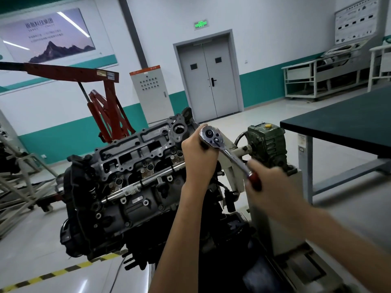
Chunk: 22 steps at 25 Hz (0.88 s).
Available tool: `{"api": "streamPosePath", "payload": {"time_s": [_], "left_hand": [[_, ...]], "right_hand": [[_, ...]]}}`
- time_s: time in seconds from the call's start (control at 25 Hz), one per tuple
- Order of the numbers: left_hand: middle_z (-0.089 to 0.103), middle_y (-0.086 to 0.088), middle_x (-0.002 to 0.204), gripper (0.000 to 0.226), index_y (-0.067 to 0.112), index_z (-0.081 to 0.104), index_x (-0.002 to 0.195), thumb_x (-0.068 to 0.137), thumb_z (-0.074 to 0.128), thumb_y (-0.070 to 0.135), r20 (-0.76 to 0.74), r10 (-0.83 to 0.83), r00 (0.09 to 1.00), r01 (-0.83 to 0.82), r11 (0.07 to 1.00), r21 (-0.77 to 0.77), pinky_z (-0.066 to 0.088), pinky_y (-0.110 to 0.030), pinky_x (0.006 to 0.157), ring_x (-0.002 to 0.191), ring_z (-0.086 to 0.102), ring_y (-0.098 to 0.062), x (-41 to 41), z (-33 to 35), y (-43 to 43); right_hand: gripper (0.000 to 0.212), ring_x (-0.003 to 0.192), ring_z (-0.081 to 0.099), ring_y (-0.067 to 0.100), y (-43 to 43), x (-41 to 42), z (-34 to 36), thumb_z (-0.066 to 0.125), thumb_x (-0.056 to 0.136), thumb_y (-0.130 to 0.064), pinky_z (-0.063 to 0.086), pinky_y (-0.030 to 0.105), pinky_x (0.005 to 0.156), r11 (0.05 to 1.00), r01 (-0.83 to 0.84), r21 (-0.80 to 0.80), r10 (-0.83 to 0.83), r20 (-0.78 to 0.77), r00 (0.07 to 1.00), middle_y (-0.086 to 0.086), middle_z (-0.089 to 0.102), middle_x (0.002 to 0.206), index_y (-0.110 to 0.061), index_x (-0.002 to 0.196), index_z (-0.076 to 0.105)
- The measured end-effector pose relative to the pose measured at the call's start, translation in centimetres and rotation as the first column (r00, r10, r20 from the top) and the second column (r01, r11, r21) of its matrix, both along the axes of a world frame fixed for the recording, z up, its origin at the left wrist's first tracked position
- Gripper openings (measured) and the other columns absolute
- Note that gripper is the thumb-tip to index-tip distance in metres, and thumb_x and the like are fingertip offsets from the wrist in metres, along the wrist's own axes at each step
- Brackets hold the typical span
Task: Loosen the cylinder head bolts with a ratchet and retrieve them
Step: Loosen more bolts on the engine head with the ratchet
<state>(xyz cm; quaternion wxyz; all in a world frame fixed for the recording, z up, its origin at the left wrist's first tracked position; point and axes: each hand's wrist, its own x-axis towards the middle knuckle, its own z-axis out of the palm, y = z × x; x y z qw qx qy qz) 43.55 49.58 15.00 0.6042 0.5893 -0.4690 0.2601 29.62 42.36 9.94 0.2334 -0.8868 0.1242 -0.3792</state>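
White walls with a teal band, a grey double door (208, 81) and a glossy floor marked with yellow-black tape (53, 273) are seen from the head view.

At the middle of the view, a ratchet (224, 151) is held in both hands. Its round chrome head is clasped from below by the left hand (198, 157), whose fingers are curled tightly around the part under the head. What sits beneath that head is hidden by the hand, so no bolt can be made out there. The red handle (255, 179) at the ratchet's lower end is gripped by the right hand (273, 185), which is blurred; its fingers are wrapped round the handle.

Just left of and below the left hand's grip, the engine (131, 176) is seen, tilted, with its open top face turned toward the camera. The ratchet head is held at the upper right end of that engine. Directly behind the right hand's grip, a green gearbox (266, 144) with a yellow cap is mounted on a pale stand (275, 218). A dark table (349, 121) stands further right of it. Well to the left of both grips, behind the engine, a red hoist (105, 106) is parked beside a grey cabinet (149, 92).
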Motion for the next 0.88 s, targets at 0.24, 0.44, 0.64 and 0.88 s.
{"api": "streamPosePath", "payload": {"time_s": [0.24,0.44,0.64,0.88], "left_hand": [[0.038,0.000,0.052,0.035,0.008,0.042,0.061,0.088,0.062,-0.002,-0.033,-0.071,0.997,0.070,0.997,-0.027,0.029,-0.021,0.047,0.051,0.030,-0.008,-0.1,-0.4,-0.2],[0.043,0.019,0.048,0.055,0.037,0.041,0.063,0.082,0.060,-0.011,0.048,-0.045,0.998,0.043,0.998,0.041,0.028,-0.007,0.053,0.048,0.040,0.002,0.4,0.4,0.0],[0.043,0.020,0.049,0.045,0.034,0.043,0.063,0.076,0.055,-0.007,0.064,-0.057,0.996,0.055,0.998,0.039,0.028,-0.007,0.050,0.047,0.038,0.003,0.1,0.3,0.2],[0.041,0.019,0.054,0.039,0.023,0.045,0.068,0.084,0.061,-0.009,0.038,-0.019,0.999,0.020,0.999,-0.025,0.029,-0.013,0.052,0.049,0.036,0.000,-0.1,-0.3,-0.7]], "right_hand": [[0.024,0.052,0.055,-0.004,8.1,2.2,-1.8,0.060,0.078,-0.002,0.034,0.002,0.044,0.896,-0.198,0.397,0.104,0.245,0.964,-0.009,0.049,0.053,-0.022,0.075,0.047],[0.016,0.051,0.056,0.017,-1.2,-0.5,0.6,0.062,0.080,-0.007,0.047,0.025,0.050,0.995,-0.071,-0.066,0.067,-0.062,0.996,-0.002,0.053,0.060,-0.010,0.094,0.056],[0.021,0.052,0.056,0.023,-5.8,-0.3,4.1,0.067,0.076,-0.007,0.029,0.015,0.047,0.928,0.067,-0.366,-0.100,-0.073,0.992,0.009,0.061,0.064,-0.007,0.093,0.056],[0.024,0.053,0.055,0.005,5.7,1.1,-1.9,0.063,0.077,-0.003,0.039,0.008,0.046,0.943,-0.137,0.302,0.080,0.192,0.978,-0.005,0.050,0.052,-0.021,0.072,0.047]]}}
